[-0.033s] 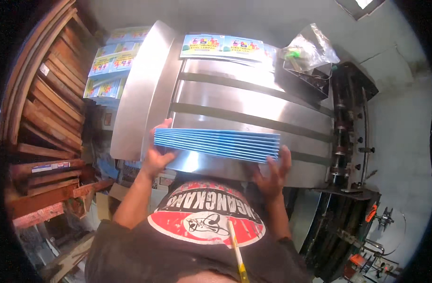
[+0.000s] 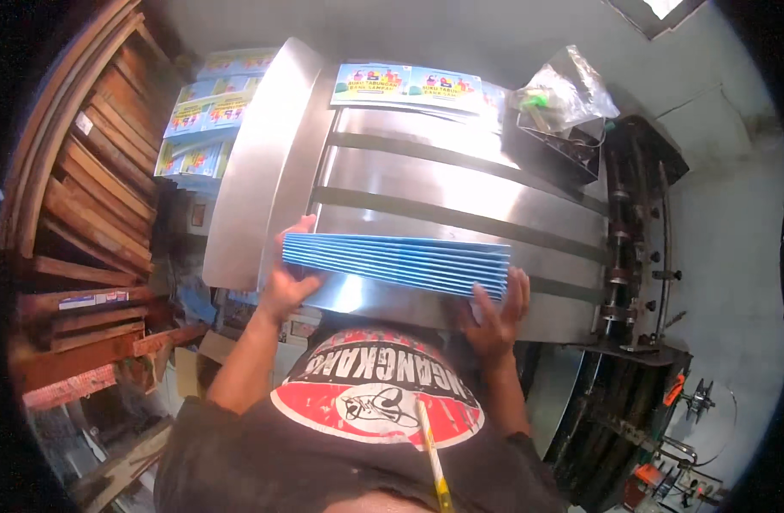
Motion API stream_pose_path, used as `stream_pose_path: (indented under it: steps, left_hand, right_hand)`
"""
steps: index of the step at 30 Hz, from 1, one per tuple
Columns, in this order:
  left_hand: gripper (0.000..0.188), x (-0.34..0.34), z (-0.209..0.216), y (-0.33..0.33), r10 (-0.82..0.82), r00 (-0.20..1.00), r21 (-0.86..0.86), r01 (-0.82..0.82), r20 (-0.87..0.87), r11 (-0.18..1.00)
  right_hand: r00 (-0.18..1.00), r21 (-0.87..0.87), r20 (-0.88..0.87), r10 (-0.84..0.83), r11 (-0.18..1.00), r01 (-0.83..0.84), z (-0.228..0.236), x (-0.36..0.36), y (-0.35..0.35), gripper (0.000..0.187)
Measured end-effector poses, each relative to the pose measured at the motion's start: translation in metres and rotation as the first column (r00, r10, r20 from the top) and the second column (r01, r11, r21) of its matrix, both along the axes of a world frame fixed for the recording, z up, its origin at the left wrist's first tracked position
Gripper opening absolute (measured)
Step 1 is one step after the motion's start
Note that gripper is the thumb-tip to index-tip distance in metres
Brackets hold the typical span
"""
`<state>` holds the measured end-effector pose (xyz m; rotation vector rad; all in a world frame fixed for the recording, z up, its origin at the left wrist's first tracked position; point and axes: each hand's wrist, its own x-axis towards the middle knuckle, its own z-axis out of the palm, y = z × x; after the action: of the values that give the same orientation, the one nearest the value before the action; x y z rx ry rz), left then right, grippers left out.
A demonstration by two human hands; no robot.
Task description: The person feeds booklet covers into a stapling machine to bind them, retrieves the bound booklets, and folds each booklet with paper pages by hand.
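A stack of thin blue folded booklets is held level in front of my body, over the near part of a shiny metal table. Its layered edges face me. My left hand is closed around the stack's left end, with the thumb on the near side and fingertips showing at the far corner. At the opposite end my right hand grips the right corner, fingers against the near edge and the short side. The undersides of both grips are hidden.
Colourful printed sheets lie at the table's far edge, and more printed stacks stand beyond the curved metal side panel. A black box carries a clear plastic bag. Dark machinery borders the right; wooden boards fill the left.
My right hand's fingers have shifted slightly at the stack's right corner. The stack and my left hand stay practically in place.
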<state>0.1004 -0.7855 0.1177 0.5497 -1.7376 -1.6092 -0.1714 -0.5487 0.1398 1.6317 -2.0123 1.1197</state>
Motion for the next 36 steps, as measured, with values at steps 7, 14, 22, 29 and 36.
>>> stream_pose_path:
  steps: [7,14,22,29,36]
  left_hand:
    - [0.074,-0.004,0.003,0.007,0.068,0.998,0.036,-0.068,0.008,0.997]
    - [0.076,-0.009,0.001,0.010,0.071,0.997,0.039,-0.071,0.015,0.997]
    - [0.069,-0.011,0.002,0.007,0.115,0.993,0.083,-0.113,-0.014,0.990]
    - [0.077,-0.012,0.002,0.001,0.075,0.996,0.091,-0.078,0.038,0.993]
    - [0.079,-0.012,0.007,0.002,0.091,0.993,0.012,-0.092,0.080,0.996]
  right_hand:
    - [0.947,0.080,-0.311,-0.081,0.991,0.111,-0.012,0.006,0.008,0.034]
    - [0.895,0.048,-0.421,-0.147,0.982,0.184,-0.023,0.012,0.023,0.032]
    - [0.934,0.134,-0.319,-0.163,0.967,0.214,-0.041,0.017,0.023,0.050]
    - [0.971,0.002,-0.227,-0.078,0.997,0.081,-0.005,0.025,0.015,0.033]
    - [0.810,0.161,0.566,0.156,0.942,-0.294,-0.017,-0.014,0.036,0.031]
